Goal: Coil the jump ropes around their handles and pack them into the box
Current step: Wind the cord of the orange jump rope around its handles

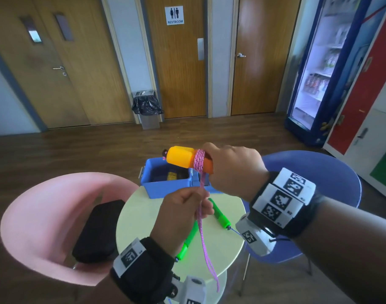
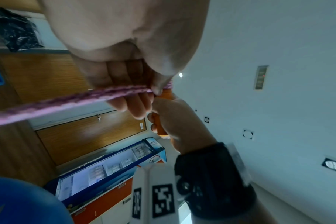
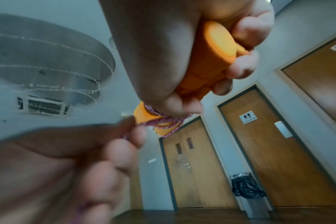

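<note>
- The tabletop [image 1: 220, 249] sits below both hands; the open blue box [image 1: 165, 188] stands at its far edge, beyond and below our fingers, with something coiled and yellow inside that we cannot identify.
- A green-handled jump rope [image 1: 220, 217] lies uncoiled on the tabletop, under our left hand and nearer to it than to the right.
- Our right hand [image 1: 233, 170] is raised above the box, its fingers [image 3: 238, 71] clamped round the orange handles [image 1: 181, 156]. The long axis of the handles runs roughly level, and the free yellow end projects away from the fist toward our left.
- Our left hand [image 1: 183, 207] sits just below and nearer to us than the handles, its fingers [image 2: 138, 104] pinched on the pink rope [image 1: 202, 227].
- A few turns of rope [image 1: 199, 160] already circle the handles right beside the right fingers; from there the rope drops almost straight down into the left pinch, crosswise to the handle axis, and the doubled tail hangs past the tabletop edge.
- We judge that the next turn depends on this right angle: the left hand carries the rope around the axis while the right holds steady.
</note>
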Demonstrator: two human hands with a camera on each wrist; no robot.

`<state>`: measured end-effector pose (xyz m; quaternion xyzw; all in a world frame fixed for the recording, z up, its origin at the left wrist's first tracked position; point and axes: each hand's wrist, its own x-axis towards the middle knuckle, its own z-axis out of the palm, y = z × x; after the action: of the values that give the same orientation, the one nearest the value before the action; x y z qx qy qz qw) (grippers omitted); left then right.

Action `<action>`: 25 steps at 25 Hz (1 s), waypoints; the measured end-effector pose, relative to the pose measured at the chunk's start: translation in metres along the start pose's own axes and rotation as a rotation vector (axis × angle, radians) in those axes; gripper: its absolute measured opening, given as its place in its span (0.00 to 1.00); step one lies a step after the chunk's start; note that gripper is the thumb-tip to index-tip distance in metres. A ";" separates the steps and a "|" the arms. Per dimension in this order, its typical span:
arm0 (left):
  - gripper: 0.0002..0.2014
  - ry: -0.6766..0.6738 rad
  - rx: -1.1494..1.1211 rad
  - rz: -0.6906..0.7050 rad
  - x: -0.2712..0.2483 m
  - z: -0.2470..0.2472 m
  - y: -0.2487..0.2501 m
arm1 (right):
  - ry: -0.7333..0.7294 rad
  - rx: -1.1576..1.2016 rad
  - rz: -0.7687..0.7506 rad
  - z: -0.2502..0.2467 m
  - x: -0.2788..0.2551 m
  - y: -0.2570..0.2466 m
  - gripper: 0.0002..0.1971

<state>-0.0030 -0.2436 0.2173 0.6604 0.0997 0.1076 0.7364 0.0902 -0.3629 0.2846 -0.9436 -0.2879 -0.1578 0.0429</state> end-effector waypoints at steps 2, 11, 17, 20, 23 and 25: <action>0.11 -0.032 0.128 0.003 -0.002 -0.003 -0.004 | -0.041 -0.119 0.066 0.014 0.004 0.003 0.13; 0.11 -0.321 1.028 0.236 0.018 -0.040 0.006 | -0.367 -0.381 -0.237 0.066 -0.023 -0.008 0.11; 0.12 -0.604 1.293 0.303 0.021 -0.054 0.012 | -0.474 -0.326 -0.517 0.064 -0.056 -0.016 0.08; 0.16 -0.725 1.213 0.286 0.020 -0.061 0.011 | -0.465 -0.263 -0.586 0.049 -0.063 -0.017 0.06; 0.17 -0.798 1.089 0.279 0.018 -0.063 0.010 | -0.432 -0.221 -0.630 0.037 -0.067 -0.016 0.10; 0.17 -0.827 1.010 0.264 0.018 -0.062 0.011 | -0.414 -0.219 -0.663 0.029 -0.069 -0.016 0.11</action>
<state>-0.0037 -0.1782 0.2211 0.9178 -0.2346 -0.1251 0.2948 0.0352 -0.3814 0.2348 -0.8105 -0.5605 0.0006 -0.1699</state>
